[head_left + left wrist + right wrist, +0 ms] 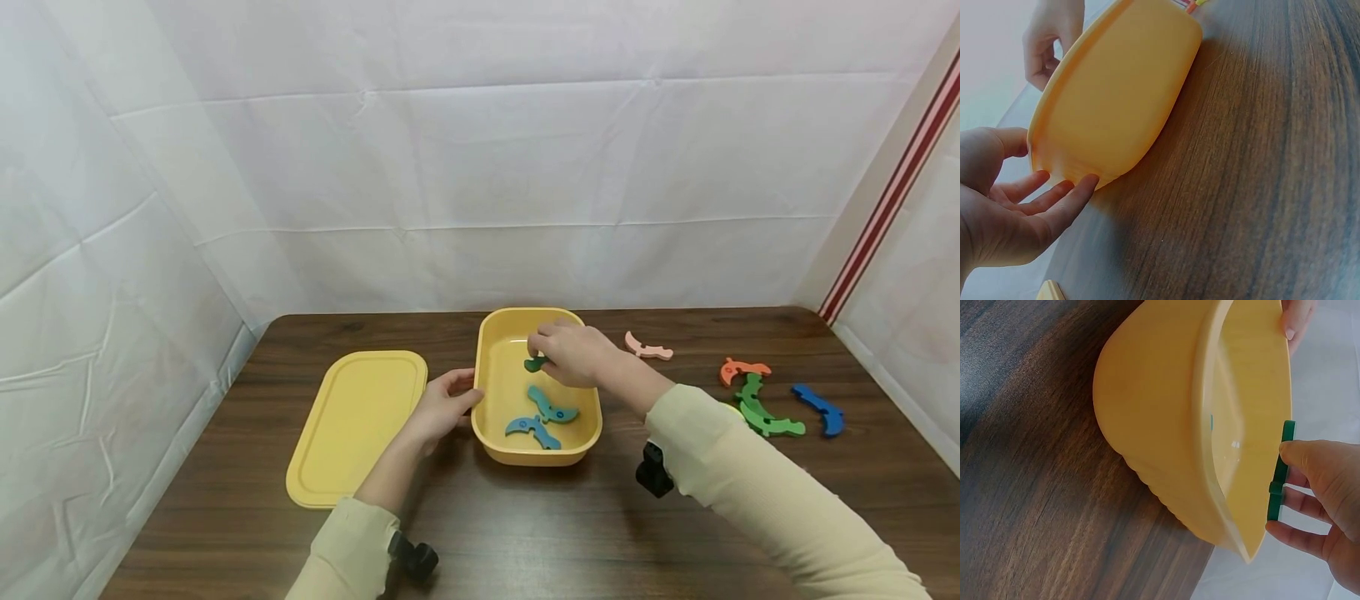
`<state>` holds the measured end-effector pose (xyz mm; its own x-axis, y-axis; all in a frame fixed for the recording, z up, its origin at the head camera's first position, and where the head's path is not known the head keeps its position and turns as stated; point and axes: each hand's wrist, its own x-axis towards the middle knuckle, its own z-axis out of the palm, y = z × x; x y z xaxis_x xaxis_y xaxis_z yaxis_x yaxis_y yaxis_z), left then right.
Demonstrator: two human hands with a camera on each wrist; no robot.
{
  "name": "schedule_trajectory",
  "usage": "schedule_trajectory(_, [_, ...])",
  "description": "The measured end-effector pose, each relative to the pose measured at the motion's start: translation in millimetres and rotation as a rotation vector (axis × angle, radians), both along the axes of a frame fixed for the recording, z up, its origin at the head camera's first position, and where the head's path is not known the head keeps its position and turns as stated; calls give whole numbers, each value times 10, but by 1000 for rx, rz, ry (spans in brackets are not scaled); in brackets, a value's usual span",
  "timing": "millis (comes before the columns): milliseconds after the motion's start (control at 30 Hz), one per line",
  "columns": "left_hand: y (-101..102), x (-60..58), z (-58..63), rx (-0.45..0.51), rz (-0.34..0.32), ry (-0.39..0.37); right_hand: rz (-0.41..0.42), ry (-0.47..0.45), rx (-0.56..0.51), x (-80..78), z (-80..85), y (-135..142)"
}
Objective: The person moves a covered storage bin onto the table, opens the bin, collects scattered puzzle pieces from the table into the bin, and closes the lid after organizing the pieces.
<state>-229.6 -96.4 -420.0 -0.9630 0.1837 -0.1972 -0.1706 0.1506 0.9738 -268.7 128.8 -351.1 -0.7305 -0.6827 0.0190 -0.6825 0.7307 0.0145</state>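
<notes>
A yellow rectangular bin stands near the back middle of the table. My left hand holds its left side, thumb at the rim and fingers against the outer wall. Over the bin's far part, my right hand pinches a dark green flat curved piece between thumb and fingertips. On the bin's floor lie a teal curved piece and a blue curved piece, close together towards the near end.
Left of the bin lies a flat yellow lid. Right of it are a pink piece, an orange piece, several overlapping green pieces and a dark blue piece. White sheeting hangs behind the table.
</notes>
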Motion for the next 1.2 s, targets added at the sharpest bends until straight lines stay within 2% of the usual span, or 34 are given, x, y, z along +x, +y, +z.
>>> schedule_trajectory(167, [-5, 18, 45, 13, -17, -8, 7, 11, -12, 1, -9, 0])
schedule_trajectory(400, [22, 139, 251, -3, -34, -6, 4, 32, -3, -6, -22, -4])
schedule_trajectory(567, [28, 174, 300, -7, -30, -5, -23, 29, 21, 5, -2, 7])
schedule_trajectory(800, [17, 168, 285, -6, -38, 5, -35, 31, 40, -3, 30, 53])
schedule_trajectory(1033, [-13, 29, 36, 5, -22, 2, -10, 32, 43, 39, 70, 105])
schedule_trajectory(1200, [-7, 22, 11, -4, -3, 8, 14, 36, 48, 88, 99, 141])
